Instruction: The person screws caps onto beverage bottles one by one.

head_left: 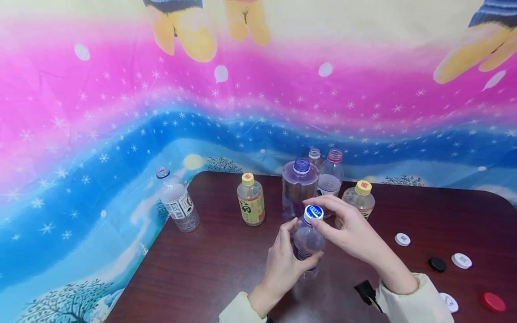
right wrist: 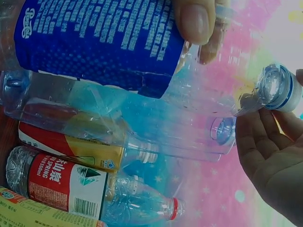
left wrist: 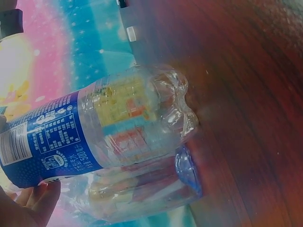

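My left hand (head_left: 282,264) grips a clear plastic bottle (head_left: 308,237) round its body. The bottle's blue printed label (left wrist: 47,137) shows below the fingers in the left wrist view, and its base appears lifted off the table. At the bottle's mouth, the thumb and fingers of my right hand (head_left: 351,226) pinch a white cap (head_left: 313,212) with a blue top. In the right wrist view the cap (right wrist: 289,92) sits at the neck; how far it is threaded I cannot tell. Behind stands a large, uncapped purple-tinted bottle (head_left: 299,184).
Yellow-capped bottles (head_left: 251,204) (head_left: 361,197) stand on either side. An uncapped bottle (head_left: 179,206) is at the far left, and a red-ringed one (head_left: 331,175) at the back. Loose caps lie right: white (head_left: 402,239), black (head_left: 437,264), red (head_left: 493,302). The dark table (head_left: 194,278) meets a patterned cloth.
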Demonstrator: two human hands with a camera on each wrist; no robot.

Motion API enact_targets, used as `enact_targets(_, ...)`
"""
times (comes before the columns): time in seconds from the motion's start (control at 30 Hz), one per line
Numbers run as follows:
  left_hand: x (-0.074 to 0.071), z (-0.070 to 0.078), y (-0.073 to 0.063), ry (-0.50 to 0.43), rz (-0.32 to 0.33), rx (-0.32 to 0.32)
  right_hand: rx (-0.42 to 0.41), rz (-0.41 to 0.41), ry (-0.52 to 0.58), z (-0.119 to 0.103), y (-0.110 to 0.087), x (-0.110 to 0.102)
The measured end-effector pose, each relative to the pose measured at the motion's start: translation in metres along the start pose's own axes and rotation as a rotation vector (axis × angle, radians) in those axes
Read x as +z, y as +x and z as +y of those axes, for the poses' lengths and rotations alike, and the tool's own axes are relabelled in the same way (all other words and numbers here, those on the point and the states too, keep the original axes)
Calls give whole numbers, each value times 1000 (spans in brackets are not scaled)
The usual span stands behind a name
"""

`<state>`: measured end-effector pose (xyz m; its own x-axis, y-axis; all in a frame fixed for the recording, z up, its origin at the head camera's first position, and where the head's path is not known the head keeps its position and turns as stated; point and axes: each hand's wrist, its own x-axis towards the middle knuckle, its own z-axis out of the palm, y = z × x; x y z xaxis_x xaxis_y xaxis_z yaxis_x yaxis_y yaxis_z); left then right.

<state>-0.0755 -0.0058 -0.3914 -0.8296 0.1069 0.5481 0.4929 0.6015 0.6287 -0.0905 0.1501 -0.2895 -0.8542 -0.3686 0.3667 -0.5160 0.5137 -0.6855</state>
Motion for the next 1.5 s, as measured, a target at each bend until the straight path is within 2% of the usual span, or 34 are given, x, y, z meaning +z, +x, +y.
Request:
enact_targets(0.27, 0, 1, 0, -12, -9, -27, 73, 11, 9, -3, -2, 0)
enact_targets(0.47, -1, 2, 0, -19, -29, -42, 90, 34, 56, -2, -2, 3)
enact_targets(0.7, -4, 6, 0, -36, -57, -96, 111, 64, 107, -4, -2, 6)
enact_targets(1.03, -3, 5, -2, -44, -70, -133, 150, 46, 91, -7, -4, 4)
enact_targets(1.3, -2, 5, -6, -72, -111, -183, 122, 73, 59, -5, -5, 8)
enact_targets(1.5, 1, 3, -6, -33, -31, -125, 121, 57, 95, -5, -5, 7)
